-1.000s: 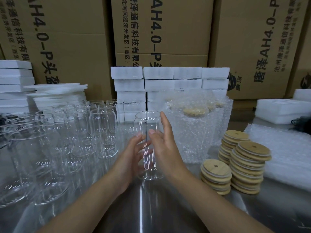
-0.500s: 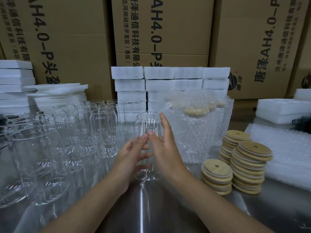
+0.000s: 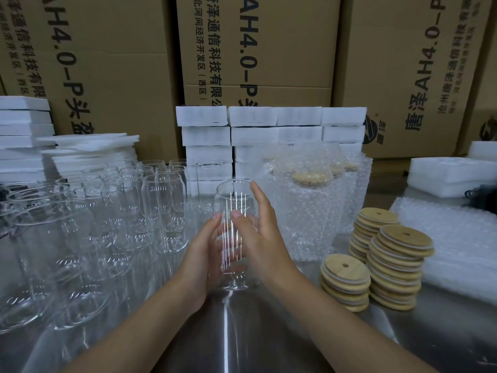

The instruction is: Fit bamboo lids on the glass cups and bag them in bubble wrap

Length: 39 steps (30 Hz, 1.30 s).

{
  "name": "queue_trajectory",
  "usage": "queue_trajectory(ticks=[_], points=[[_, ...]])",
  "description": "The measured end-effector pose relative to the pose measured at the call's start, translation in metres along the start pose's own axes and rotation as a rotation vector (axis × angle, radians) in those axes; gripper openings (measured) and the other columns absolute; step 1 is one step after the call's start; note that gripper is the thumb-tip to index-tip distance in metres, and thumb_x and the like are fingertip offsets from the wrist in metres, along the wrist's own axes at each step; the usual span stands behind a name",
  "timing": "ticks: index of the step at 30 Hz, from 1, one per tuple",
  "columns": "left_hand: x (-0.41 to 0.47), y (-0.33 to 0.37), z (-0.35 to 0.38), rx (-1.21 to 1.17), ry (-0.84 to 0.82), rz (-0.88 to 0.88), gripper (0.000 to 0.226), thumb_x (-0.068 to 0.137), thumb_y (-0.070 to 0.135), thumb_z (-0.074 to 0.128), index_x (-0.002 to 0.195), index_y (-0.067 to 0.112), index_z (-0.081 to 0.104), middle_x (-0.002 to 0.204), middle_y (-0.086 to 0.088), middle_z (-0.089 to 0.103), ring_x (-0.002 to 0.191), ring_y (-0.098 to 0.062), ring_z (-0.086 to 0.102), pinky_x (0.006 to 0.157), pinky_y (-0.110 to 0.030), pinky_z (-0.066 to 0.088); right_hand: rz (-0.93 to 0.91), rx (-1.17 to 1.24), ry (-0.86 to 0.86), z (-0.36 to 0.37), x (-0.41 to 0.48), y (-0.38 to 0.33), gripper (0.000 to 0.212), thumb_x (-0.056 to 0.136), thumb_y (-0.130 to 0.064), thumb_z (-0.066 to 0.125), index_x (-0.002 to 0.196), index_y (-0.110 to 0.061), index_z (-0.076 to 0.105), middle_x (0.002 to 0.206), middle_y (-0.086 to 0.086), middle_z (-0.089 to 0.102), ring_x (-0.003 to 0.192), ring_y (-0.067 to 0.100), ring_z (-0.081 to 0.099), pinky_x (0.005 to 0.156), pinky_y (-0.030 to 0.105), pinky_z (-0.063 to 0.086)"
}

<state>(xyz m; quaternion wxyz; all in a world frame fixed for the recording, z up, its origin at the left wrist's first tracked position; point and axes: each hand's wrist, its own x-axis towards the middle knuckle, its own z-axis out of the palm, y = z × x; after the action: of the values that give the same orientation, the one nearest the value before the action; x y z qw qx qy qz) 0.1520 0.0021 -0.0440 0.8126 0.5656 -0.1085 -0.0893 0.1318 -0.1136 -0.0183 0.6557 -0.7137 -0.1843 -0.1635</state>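
Both hands are on one glass cup (image 3: 235,238), dead centre on the steel counter (image 3: 269,343), its base down on the metal. The left hand (image 3: 203,255) wraps it from the left, and you can see those fingers only as a smear through the glass. The right hand (image 3: 259,238) clasps the other side, thumb across the near face, fingers running up towards the rim. No lid on this cup, the mouth is open.

To the right, three stacks of bamboo lids (image 3: 400,265), round with a small hole in each, and the far stack is partly blocked by the nearer two. Behind the hands stand the bagged cups (image 3: 309,216) in bubble wrap. Their lids show as pale blurs through the plastic, and I can't count how many cups are back there.

Off to the left, a crowd of bare glasses (image 3: 161,211), reflections overlapping so the edges run together, the nearest ones cut off by the frame. A heap of bubble wrap (image 3: 457,238) lies at the right edge. Something dark (image 3: 484,192) beyond it is too cropped to name. White foam blocks (image 3: 250,130) are piled against cardboard boxes (image 3: 255,49).
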Motion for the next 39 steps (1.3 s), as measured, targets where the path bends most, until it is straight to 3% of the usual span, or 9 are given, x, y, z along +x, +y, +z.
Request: queue_trajectory(ticks=[3,7,11,14,19,25,31,34,39], points=[[0.003,-0.002,-0.002,-0.062,0.009,0.004,0.04,0.081,0.061,0.053,0.082,0.031,0.08,0.089,0.0,0.077,0.081,-0.016,0.074,0.058,-0.029,0.057,0.016,-0.007,-0.014,0.001,-0.001,-0.003,0.053,0.088,-0.045,0.052,0.124,-0.071,0.025,0.15,-0.013,0.026,0.129,0.032,0.046,0.102,0.059,0.041],[0.006,-0.005,-0.007,-0.098,0.062,-0.017,0.044,0.082,0.061,0.058,0.105,0.026,0.07,0.098,-0.004,0.075,0.085,-0.021,0.074,0.058,-0.033,0.058,-0.01,-0.035,-0.002,0.003,-0.002,-0.005,0.052,0.082,-0.05,0.05,0.113,-0.08,0.022,0.15,-0.012,0.027,0.131,0.032,0.045,0.104,0.057,0.039],[0.008,-0.005,-0.006,-0.002,0.005,-0.003,0.053,0.056,0.075,0.073,0.094,0.038,0.076,0.1,0.003,0.075,0.089,-0.016,0.073,0.06,-0.03,0.058,-0.077,-0.132,-0.013,0.004,-0.004,-0.004,0.054,0.093,-0.045,0.046,0.139,-0.059,0.019,0.153,-0.022,0.015,0.144,0.006,0.02,0.115,0.046,0.028],[0.007,-0.005,-0.004,-0.005,0.012,-0.001,0.058,0.045,0.073,0.077,0.091,0.036,0.076,0.1,0.002,0.076,0.088,-0.016,0.073,0.058,-0.03,0.057,-0.059,-0.253,-0.045,-0.001,-0.003,-0.016,0.05,0.098,-0.05,0.036,0.144,-0.049,0.017,0.156,-0.015,0.015,0.144,0.008,0.019,0.116,0.043,0.026],[0.0,0.0,0.005,-0.006,0.053,0.035,0.059,0.062,0.059,0.075,0.111,0.028,0.064,0.094,0.001,0.076,0.084,-0.015,0.074,0.068,-0.035,0.056,0.059,-0.953,-0.062,-0.035,0.001,-0.051,0.044,0.097,-0.05,0.034,0.133,-0.026,0.041,0.126,0.002,0.059,0.115,0.026,0.055,0.087,0.035,0.038],[-0.006,0.006,0.009,0.053,0.095,0.054,0.074,0.051,0.061,0.062,0.117,0.027,0.059,0.103,-0.002,0.074,0.09,-0.018,0.073,0.085,-0.046,0.053,0.443,-1.545,-0.414,-0.079,-0.013,-0.063,0.054,0.087,-0.043,0.058,0.132,-0.02,0.04,0.133,0.004,0.046,0.12,0.026,0.048,0.091,0.035,0.035],[-0.006,0.006,0.009,0.086,0.116,0.027,0.074,0.055,0.062,0.06,0.119,0.027,0.057,0.099,0.001,0.076,0.094,-0.019,0.072,0.099,-0.054,0.044,0.552,-1.634,-0.64,-0.089,-0.011,-0.061,0.061,0.083,-0.021,0.065,0.14,-0.017,0.042,0.135,0.004,0.053,0.118,0.023,0.055,0.079,0.025,0.038],[-0.008,0.007,0.01,0.099,0.113,0.01,0.073,0.056,0.06,0.074,0.12,0.028,0.058,0.1,0.002,0.076,0.093,-0.018,0.072,0.101,-0.054,0.042,0.557,-1.625,-0.677,-0.089,-0.007,-0.059,0.065,0.084,-0.016,0.066,0.142,-0.017,0.039,0.137,0.005,0.051,0.12,0.023,0.053,0.079,0.025,0.038],[-0.006,0.006,0.009,0.085,0.13,0.035,0.079,0.047,0.05,0.081,0.119,0.027,0.059,0.098,-0.002,0.076,0.09,-0.021,0.073,0.087,-0.046,0.051,0.499,-1.472,-0.521,-0.087,-0.004,-0.052,0.06,0.076,-0.04,0.07,0.131,-0.024,0.049,0.122,-0.002,0.057,0.108,0.019,0.055,0.084,0.027,0.046]])
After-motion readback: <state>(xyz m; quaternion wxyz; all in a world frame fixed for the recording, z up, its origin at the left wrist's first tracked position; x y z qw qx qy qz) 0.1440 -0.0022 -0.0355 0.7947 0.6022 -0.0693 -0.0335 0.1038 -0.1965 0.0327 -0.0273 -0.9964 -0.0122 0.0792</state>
